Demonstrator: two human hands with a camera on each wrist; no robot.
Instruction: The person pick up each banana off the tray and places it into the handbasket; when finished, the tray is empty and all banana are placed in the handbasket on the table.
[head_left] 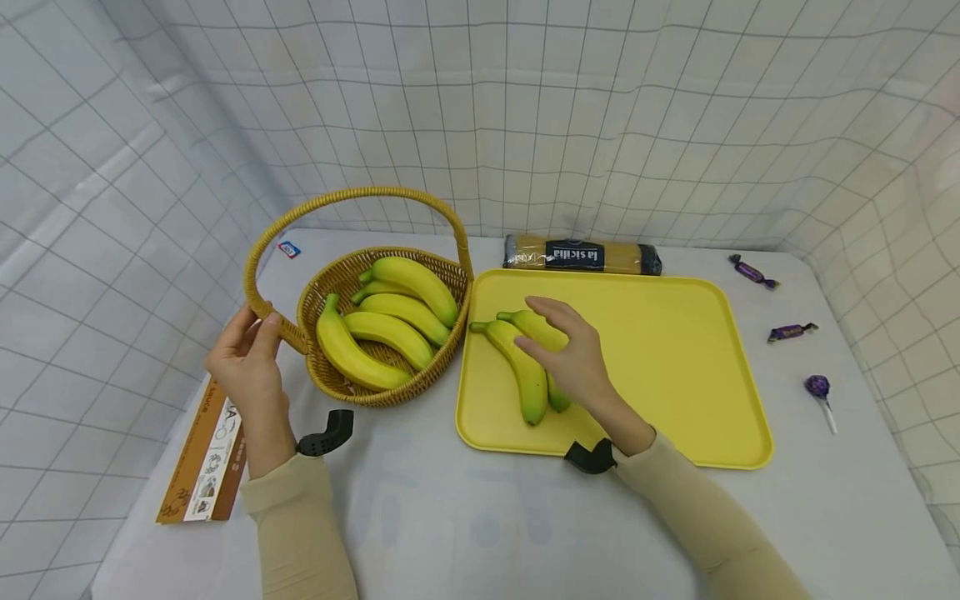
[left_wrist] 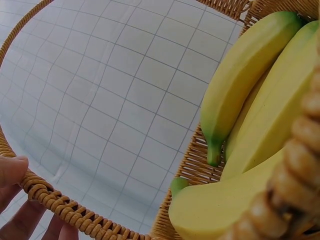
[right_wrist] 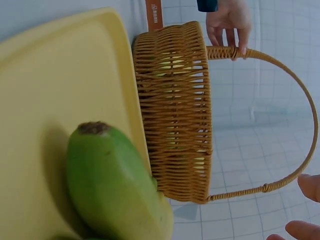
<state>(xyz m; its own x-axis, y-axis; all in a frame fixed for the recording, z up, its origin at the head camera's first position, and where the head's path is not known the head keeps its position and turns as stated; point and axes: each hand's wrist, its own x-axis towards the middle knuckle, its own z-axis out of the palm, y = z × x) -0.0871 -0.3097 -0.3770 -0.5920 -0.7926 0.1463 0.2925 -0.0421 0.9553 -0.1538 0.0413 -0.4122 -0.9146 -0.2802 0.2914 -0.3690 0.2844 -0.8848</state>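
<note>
My left hand grips the lower left end of the handle of a brown wicker basket, thumb on the near side. Several yellow bananas lie inside the basket. In the left wrist view, fingertips curl at the woven handle. My right hand hovers over the left part of a yellow tray, thumb and fingers spread apart, holding nothing. Below it two bananas lie side by side, the rear one partly hidden by the hand. One banana's green tip looms large in the right wrist view.
A pack of pasta lies behind the tray. Right of the tray are two purple wrapped candies and a lollipop. An orange-brown box sits by my left forearm, and a small blue-and-red item behind the basket. Gridded white cloth encloses the table.
</note>
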